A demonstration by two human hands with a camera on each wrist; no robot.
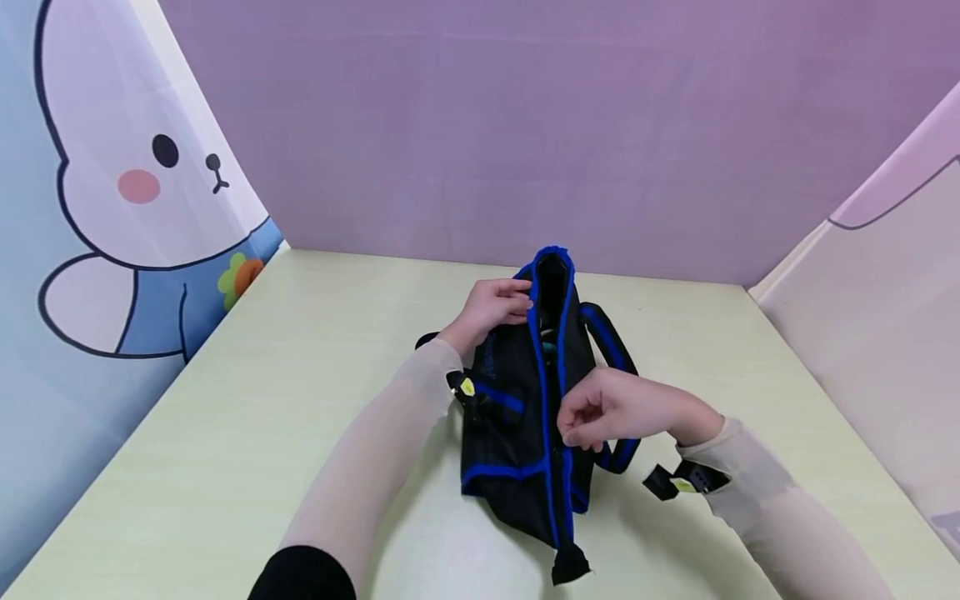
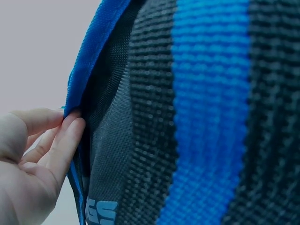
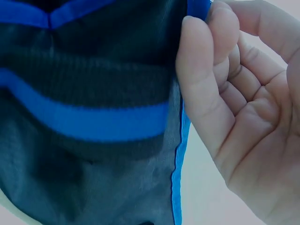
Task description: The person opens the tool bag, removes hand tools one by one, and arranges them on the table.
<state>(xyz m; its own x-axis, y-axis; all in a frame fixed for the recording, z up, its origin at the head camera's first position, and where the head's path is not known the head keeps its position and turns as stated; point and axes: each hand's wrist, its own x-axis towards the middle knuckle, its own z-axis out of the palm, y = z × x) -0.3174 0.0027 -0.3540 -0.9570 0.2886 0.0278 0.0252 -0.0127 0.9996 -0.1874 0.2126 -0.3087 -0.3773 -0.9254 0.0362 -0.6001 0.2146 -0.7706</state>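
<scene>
A black fabric bag (image 1: 510, 442) with blue trim stands on the table, its long top opening gaping at the far end and narrowed toward the near end. At the far left edge of that opening, my left hand (image 1: 491, 310) pinches the blue trim (image 2: 79, 84) between thumb and fingers. Lower down, on the right side of the opening, my right hand (image 1: 618, 404) has thumb and index finger pinched at the blue-edged seam (image 3: 177, 187), the other fingers curled in. I cannot tell whether a zipper pull sits between those fingertips. Something small and greenish (image 1: 551, 347) shows inside the bag.
A black handle with a blue stripe (image 1: 611, 337) loops out on the bag's right side, and another strap (image 1: 498, 395) lies on its left. A black end tab (image 1: 570, 564) points toward me. The pale table (image 1: 225, 433) meets a purple backdrop (image 1: 525, 142).
</scene>
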